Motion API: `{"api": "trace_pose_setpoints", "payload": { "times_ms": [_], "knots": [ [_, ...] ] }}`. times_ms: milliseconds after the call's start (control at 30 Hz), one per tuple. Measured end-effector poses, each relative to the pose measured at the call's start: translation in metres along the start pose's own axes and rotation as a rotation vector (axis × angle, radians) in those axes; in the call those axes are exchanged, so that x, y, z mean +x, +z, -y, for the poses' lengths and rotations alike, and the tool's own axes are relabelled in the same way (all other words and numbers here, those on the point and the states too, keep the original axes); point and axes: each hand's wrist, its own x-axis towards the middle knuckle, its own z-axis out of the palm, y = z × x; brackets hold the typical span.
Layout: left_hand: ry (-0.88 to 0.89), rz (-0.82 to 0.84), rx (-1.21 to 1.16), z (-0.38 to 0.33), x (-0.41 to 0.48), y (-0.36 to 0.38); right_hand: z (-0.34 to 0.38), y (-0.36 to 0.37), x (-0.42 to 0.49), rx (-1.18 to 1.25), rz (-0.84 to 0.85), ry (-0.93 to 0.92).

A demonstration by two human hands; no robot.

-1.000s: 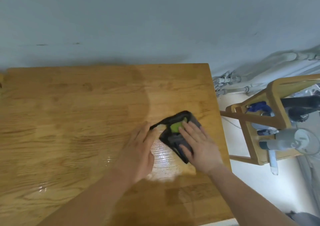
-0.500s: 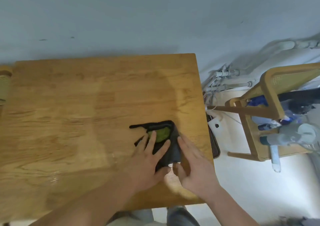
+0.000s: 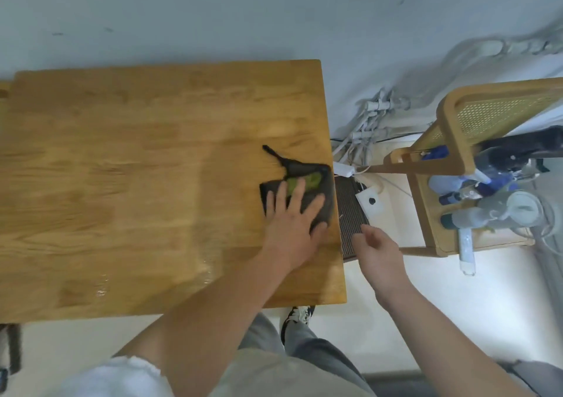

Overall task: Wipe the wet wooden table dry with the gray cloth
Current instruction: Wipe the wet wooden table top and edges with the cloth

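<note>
The dark gray cloth (image 3: 307,171), with a green patch on top, lies folded on the wooden table (image 3: 137,168) close to its right edge. My left hand (image 3: 292,223) lies flat on the cloth with spread fingers, pressing it down. My right hand (image 3: 376,247) hangs in the air just past the table's right edge, fingers loosely curled, holding nothing. Wet shiny streaks show near the table's front edge, left of my left forearm.
A wooden rack (image 3: 457,153) with bottles and sprayers stands on the floor to the right. A dark ribbed mat (image 3: 350,210), a white power strip (image 3: 370,203) and cables lie between table and rack. The wall runs behind the table.
The cloth slid right to the table's right edge under my left hand. My right hand came off the cloth and now hovers beyond the table edge.
</note>
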Motion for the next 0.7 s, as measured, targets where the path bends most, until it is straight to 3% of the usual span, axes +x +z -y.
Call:
{"api": "trace_pose_setpoints", "payload": {
  "times_ms": [100, 167, 233, 367, 433, 500, 633, 700],
  "knots": [
    [0.527, 0.150, 0.183, 0.000, -0.043, 0.014, -0.015, -0.013, 0.001, 0.072, -0.092, 0.133],
    [0.583, 0.143, 0.235, 0.040, -0.041, 0.004, -0.015, -0.011, -0.004, 0.005, -0.096, 0.138],
    [0.289, 0.064, 0.189, 0.091, -0.038, -0.007, -0.008, -0.001, -0.012, -0.036, -0.060, 0.091],
    [-0.587, -0.135, -0.100, 0.143, -0.067, -0.013, -0.003, 0.019, -0.022, -0.091, 0.038, 0.028],
    [-0.720, -0.155, -0.114, 0.108, -0.081, 0.004, -0.003, 0.021, -0.025, -0.107, 0.039, 0.003],
    [-0.535, -0.196, -0.086, 0.051, -0.097, 0.026, -0.009, 0.017, -0.024, -0.123, 0.008, -0.005],
    [0.325, -0.069, 0.061, -0.021, -0.128, 0.068, -0.018, 0.006, -0.027, -0.143, -0.064, -0.011],
    [0.459, -0.056, 0.147, 0.007, -0.129, 0.063, -0.021, 0.004, -0.029, -0.157, -0.058, 0.000]
  ]
}}
